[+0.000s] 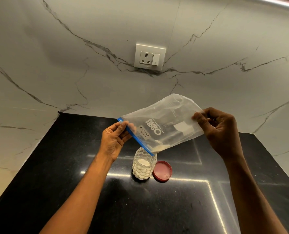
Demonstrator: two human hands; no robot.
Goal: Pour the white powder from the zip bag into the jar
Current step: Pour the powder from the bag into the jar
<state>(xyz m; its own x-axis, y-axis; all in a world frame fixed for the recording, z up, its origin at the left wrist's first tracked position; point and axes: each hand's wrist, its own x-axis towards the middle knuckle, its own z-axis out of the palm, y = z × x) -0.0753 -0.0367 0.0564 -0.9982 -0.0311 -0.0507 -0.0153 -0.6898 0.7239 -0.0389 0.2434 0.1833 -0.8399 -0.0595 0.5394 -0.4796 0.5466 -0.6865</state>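
Note:
A clear zip bag (164, 122) with a blue zip strip and a "milk powder" label is tilted mouth-down over an open clear jar (144, 163) on the black counter. My left hand (114, 141) pinches the zip end at the bag's left. My right hand (219, 130) grips the bag's raised bottom corner. A small heap of white powder (159, 148) lies in the bag's lowest corner, right above the jar mouth. The jar holds white powder to about half its height.
A red lid (162, 171) lies upside down just right of the jar. The black counter (106, 200) is bounded by marble walls at the back and both sides. A white wall socket (149, 57) sits above.

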